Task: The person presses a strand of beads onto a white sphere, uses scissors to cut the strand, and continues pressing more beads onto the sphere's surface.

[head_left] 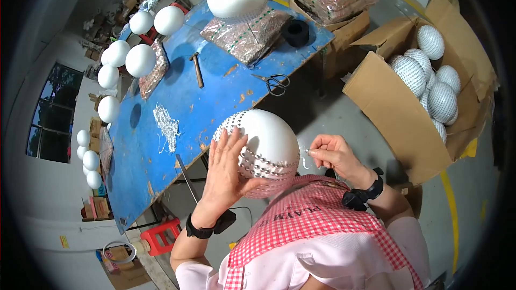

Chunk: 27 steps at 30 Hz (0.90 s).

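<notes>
A large white ball [271,134] rests against my apron in front of me, with rows of small silver beads wrapped around its left side and lower part. My left hand [224,169] holds the ball from the left, fingers spread over the beaded rows and thumb underneath. Just right of the ball, my right hand [337,157] pinches the end of a thin bead string [305,157] between thumb and fingers. Part of this string hangs loose beside the ball. The ball's underside is hidden by my hand and apron.
A blue table [215,104] beyond the ball carries a hammer [198,71], scissors [273,83], a pile of silver bead strings [166,126], a plastic-wrapped pack [247,35] and several white balls. Right of me, a cardboard box [400,121] holds several beaded balls. A red stool [161,236] stands lower left.
</notes>
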Motion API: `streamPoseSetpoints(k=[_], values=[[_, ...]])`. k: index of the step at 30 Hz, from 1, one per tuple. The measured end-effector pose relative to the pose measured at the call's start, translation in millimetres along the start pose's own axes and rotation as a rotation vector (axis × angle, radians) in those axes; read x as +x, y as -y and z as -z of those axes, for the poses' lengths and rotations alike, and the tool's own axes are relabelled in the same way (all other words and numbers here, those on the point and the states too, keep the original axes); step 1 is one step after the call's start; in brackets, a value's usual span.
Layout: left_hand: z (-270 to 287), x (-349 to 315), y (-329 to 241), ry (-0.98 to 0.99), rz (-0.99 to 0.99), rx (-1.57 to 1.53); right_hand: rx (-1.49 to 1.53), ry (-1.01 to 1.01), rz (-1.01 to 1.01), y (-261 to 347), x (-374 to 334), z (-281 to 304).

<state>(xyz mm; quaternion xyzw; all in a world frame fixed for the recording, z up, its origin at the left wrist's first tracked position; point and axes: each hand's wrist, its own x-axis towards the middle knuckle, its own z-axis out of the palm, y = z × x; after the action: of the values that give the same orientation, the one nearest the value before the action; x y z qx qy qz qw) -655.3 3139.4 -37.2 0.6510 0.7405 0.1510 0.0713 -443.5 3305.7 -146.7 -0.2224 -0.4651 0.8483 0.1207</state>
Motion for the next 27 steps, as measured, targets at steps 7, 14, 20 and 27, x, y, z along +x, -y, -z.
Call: streamPoseSetpoints(k=[7,14,20,27], values=[[16,4,10,-0.045,0.277,-0.255,0.051,-0.022,0.022,7,-2,10],[6,11,-9,-0.013,0.134,-0.061,-0.017,0.106,0.06,23,-2,-11],[5,7,-24,-0.072,0.114,-0.021,-0.047,0.147,0.097,31,0,-36],[5,-1,-17,-0.028,0.07,-0.016,-0.44,-0.077,0.336,31,-1,-54]])
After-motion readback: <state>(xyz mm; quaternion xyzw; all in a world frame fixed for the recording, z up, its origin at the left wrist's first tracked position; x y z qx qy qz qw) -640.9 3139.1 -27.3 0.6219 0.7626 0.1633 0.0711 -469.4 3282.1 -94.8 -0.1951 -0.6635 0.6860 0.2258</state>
